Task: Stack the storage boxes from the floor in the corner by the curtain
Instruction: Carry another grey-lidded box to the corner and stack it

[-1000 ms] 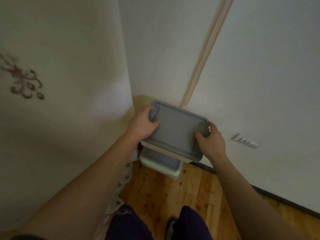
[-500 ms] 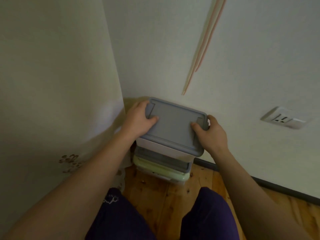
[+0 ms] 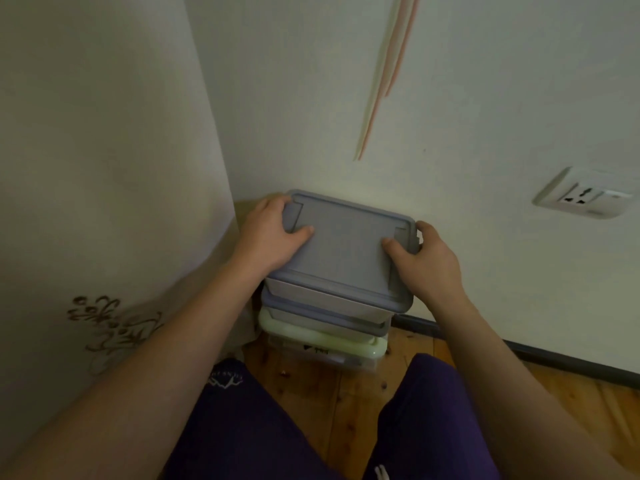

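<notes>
I am seeing a dim, soft-lit room with a greenish cast; the wall [image 3: 485, 98] is reading brightest, and a pale glow is sitting just behind the top box [image 3: 346, 251]. Edges are bowing from the wide lens, fine detail is smearing slightly, and the trousers [image 3: 242, 427] are sinking into shadow

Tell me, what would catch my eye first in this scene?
Two hands grip a grey-lidded box at its ends, the left hand by the curtain, the right hand on the wall side. Under it a stack shows: another grey-lidded box, then a green-lidded box on the wooden floor. On the wall to the right sits a white socket.
</notes>
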`<state>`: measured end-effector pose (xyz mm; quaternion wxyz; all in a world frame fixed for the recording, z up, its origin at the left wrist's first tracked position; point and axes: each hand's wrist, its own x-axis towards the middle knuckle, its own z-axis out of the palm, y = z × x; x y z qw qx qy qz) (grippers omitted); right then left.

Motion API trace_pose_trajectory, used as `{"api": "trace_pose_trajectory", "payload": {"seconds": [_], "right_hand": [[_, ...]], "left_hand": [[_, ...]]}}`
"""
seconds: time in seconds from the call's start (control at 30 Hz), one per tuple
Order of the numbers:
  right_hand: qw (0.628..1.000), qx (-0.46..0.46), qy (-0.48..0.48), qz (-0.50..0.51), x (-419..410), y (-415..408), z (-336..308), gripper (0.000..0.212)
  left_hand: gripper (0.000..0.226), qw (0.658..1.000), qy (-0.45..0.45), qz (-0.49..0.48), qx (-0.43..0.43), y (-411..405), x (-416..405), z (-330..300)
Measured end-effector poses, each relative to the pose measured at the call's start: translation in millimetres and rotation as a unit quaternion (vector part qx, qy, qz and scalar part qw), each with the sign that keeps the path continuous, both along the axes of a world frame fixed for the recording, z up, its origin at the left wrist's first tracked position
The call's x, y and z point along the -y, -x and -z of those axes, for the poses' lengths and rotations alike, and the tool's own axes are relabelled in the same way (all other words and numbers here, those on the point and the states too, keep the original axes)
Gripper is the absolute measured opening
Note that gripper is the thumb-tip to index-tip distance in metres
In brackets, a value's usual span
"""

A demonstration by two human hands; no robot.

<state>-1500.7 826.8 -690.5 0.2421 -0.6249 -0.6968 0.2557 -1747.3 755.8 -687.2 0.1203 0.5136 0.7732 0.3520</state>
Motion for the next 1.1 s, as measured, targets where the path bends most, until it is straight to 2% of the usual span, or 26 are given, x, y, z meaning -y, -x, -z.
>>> {"api": "trace_pose_trajectory", "payload": {"seconds": [0.47,0.7,0.87,1.1], "right_hand": [[1.0,-0.007,0.002,-0.011,3.4,0.7,1.4,0.075],[0.999,-0.025,0.043,-0.019,4.9,3.1,3.9,0.074],[0.998,-0.019,0.057,-0.024,5.3,2.0,7.3,0.071],[0.996,-0.004,0.07,-0.049,1.9,-1.3,6.8,0.067]], "left_hand": [[0.068,0.999,0.024,0.014,-0.021,0.6,6.0,-3.1],[0.066,0.999,0.032,0.02,-0.011,4.7,6.9,-1.3],[0.064,0.998,0.038,0.052,0.023,12.4,0.6,1.9],[0.068,0.997,0.019,0.043,0.057,10.5,2.5,4.7]]}}
